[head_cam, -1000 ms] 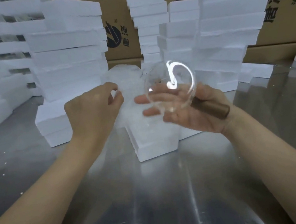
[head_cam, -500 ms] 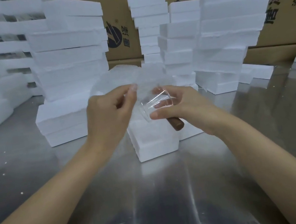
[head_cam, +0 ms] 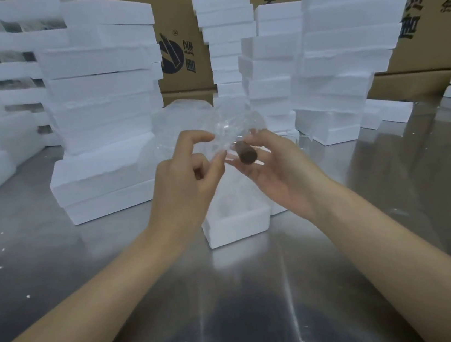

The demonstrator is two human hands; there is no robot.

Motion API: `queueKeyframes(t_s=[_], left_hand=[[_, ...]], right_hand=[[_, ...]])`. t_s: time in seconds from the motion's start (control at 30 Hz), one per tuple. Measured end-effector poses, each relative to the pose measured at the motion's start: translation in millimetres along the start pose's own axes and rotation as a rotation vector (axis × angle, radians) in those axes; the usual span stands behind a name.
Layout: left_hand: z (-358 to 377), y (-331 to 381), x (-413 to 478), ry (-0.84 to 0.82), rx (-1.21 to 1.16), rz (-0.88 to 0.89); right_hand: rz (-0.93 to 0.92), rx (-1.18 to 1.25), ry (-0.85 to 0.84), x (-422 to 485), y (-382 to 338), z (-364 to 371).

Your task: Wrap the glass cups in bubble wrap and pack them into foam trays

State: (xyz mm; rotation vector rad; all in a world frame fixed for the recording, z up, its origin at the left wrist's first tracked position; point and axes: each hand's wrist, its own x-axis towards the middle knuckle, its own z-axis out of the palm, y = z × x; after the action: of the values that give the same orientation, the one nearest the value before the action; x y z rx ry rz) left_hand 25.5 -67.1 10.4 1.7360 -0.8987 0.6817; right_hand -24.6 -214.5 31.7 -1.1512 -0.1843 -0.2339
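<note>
Centrally, above the steel table (head_cam: 57, 250), a glass cup (head_cam: 238, 133) w/ a brown handle (head_cam: 247, 154) is being held by the right hand (head_cam: 279, 172); fingers are being curled under the handle, thumb up near the glass. A sheet of bubble wrap (head_cam: 181, 125) is being pinched by the left hand (head_cam: 188, 181) btwn thumb and fingertip, index finger raised; the wrap is being held just beside the cup, and whether it's touching can't be told. An open foam tray (head_cam: 237, 226) is being left directly below both hands. Foam tray stacks (head_cam: 103, 80) are standing behind, w/ cardboard boxes (head_cam: 178, 19) at the back.
</note>
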Motion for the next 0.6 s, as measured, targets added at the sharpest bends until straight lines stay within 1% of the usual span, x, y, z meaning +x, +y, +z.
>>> queueKeyframes(t_s=[0.03,0.1,0.2,0.23,0.27,0.33,0.4,0.47,0.5,0.53,0.6], left_hand=[[-0.1,1.3,-0.5,0.018,0.009,0.040],[2.1,3.4,-3.0,0.030,0.003,0.082],[4.9,6.4,-5.9,0.063,-0.091,0.065],[4.8,7.1,-5.8,0.096,-0.131,0.061],[4.3,8.3,-5.4,0.137,-0.169,0.055],[2.4,9.5,-3.8,0.200,-0.208,0.069],[1.7,8.8,-5.6,0.184,-0.111,0.186],[5.6,6.7,-11.3,0.102,0.079,0.357],[9.1,5.6,-14.6,0.063,0.145,0.411],[12.9,6.4,-17.6,0.036,0.172,0.426],[17.9,11.6,-20.4,0.000,0.151,0.424]], right_hand=[[0.012,0.043,-0.024,-0.9,1.6,0.5],[0.034,0.121,-0.005,-0.7,5.3,1.9],[0.003,0.239,0.049,1.3,7.7,0.8],[-0.013,0.236,0.056,1.7,7.4,1.1],[-0.036,0.180,0.061,2.7,7.8,1.6],[-0.080,-0.043,0.098,3.1,11.0,3.2],[-0.109,-0.303,0.147,0.7,17.0,5.8],[-0.184,-0.513,0.207,-2.4,23.1,7.1],[-0.205,-0.522,0.230,-3.6,25.6,8.7],[-0.195,-0.456,0.256,-3.5,27.2,9.5],[-0.115,-0.217,0.338,-2.4,27.1,8.8]])
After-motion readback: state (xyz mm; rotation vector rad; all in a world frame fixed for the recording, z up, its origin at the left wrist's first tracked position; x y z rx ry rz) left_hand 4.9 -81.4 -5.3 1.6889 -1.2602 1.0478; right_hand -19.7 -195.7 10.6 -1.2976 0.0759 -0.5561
